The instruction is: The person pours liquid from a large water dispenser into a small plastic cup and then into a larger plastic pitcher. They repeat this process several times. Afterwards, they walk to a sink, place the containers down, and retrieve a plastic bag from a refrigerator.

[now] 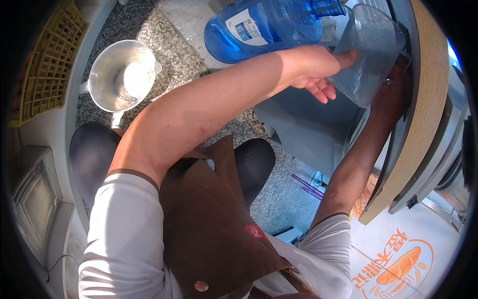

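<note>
A translucent plastic pitcher (368, 56) is tilted at the upper right, beside the neck of a large blue water bottle (295, 24) lying on its side. My left hand (325, 71) reaches across to the pitcher. Its thumb presses on the wall, and the other fingers curl near its lower edge. In shadow, my right hand (394, 89) with a ring holds the pitcher's handle side; some of its fingers are hidden. How much liquid the pitcher holds is unclear. Another plastic jug (123, 76), with a spout and handle, stands at the left on the speckled stone floor.
A wood-edged board (429, 93) curves close beside my right forearm. Below the pitcher is a grey surface (306, 123). Purple sticks (308, 187) lie near my right arm. A yellow plastic crate (52, 59) stands at the far left. Light tiles (403, 258) bear an orange printed emblem.
</note>
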A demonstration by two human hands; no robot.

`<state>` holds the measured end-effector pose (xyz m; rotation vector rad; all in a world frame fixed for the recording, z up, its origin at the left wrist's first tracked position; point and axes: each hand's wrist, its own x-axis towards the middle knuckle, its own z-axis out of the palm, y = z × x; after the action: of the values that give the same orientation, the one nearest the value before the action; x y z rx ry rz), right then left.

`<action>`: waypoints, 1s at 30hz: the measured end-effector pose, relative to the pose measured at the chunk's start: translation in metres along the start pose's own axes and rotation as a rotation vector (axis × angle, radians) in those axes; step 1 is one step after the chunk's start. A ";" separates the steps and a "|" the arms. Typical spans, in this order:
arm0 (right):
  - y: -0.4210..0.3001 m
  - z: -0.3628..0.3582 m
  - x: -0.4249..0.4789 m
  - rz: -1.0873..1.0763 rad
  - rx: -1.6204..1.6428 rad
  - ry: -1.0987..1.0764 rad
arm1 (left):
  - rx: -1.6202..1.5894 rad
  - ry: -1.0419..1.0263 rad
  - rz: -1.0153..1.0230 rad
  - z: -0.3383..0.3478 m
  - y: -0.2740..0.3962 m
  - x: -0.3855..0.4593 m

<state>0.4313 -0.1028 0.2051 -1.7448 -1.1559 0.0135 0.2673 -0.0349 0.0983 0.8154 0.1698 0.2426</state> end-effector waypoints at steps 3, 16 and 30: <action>-0.002 0.001 -0.001 -0.004 -0.016 0.000 | -0.018 -0.021 0.000 0.000 -0.001 0.001; 0.006 -0.005 0.005 -0.018 -0.092 -0.002 | -0.016 -0.015 0.027 0.001 -0.002 0.001; 0.000 0.000 0.002 -0.026 -0.099 0.014 | -0.058 -0.028 0.021 0.003 -0.005 0.005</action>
<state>0.4322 -0.1020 0.2063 -1.8138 -1.1857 -0.0729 0.2733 -0.0385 0.0963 0.7629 0.1273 0.2548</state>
